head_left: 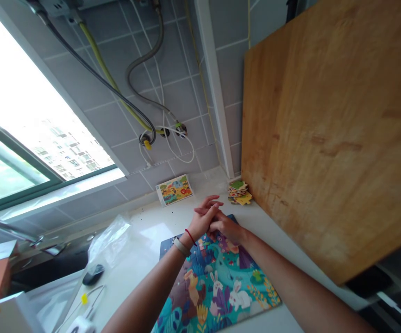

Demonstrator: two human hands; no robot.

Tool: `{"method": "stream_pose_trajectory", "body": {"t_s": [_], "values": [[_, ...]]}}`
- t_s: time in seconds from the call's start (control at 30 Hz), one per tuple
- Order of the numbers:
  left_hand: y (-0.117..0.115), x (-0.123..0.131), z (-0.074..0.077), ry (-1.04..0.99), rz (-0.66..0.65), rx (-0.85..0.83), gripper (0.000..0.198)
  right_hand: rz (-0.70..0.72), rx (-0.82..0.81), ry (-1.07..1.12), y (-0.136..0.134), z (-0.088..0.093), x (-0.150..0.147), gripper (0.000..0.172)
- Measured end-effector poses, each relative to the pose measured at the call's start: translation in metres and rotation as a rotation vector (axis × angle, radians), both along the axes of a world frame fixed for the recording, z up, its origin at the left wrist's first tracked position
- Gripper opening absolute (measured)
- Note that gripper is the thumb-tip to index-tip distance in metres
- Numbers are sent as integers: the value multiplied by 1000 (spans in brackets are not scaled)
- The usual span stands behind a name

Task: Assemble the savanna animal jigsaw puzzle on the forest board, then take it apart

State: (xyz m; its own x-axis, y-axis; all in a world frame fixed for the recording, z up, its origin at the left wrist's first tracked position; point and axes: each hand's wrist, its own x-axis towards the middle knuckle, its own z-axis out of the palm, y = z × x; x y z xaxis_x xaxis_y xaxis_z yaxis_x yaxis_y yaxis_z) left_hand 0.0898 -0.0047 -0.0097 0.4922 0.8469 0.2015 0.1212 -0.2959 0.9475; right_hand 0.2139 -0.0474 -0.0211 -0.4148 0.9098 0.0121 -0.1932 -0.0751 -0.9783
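My left hand (206, 217), with a red string and a watch at the wrist, reaches over the far edge of the jigsaw puzzle (217, 286). Its fingers are stretched out and I see nothing in them. Against it lies my right hand (228, 227), whose fingers point left and overlap the left hand; they look apart, and part of them is hidden. The puzzle shows white rabbits, plants and other animals on teal and purple, and its pieces fit together where visible. Both forearms cover its sides.
A stack of loose puzzle pieces (239, 193) sits beside the large wooden board (325, 138) on the right. Against the tiled wall lies a picture card (174, 190). At left are a crumpled plastic bag (110, 240), a black mouse-like object (93, 274), a white cable and a faucet (16, 233).
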Motion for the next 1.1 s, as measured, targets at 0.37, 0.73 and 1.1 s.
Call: {"method": "stream_pose_trajectory", "body": {"t_s": [0.37, 0.73, 1.1], "values": [[3, -4, -5, 4, 54, -12, 72, -203, 228, -69, 9, -3, 1, 56], [-42, -56, -4, 591, -283, 394, 125, -311, 643, -543, -3, -7, -3, 58], [-46, -50, -2, 442, -287, 220, 96, -449, 761, -527, -7, 5, -1, 43]]}}
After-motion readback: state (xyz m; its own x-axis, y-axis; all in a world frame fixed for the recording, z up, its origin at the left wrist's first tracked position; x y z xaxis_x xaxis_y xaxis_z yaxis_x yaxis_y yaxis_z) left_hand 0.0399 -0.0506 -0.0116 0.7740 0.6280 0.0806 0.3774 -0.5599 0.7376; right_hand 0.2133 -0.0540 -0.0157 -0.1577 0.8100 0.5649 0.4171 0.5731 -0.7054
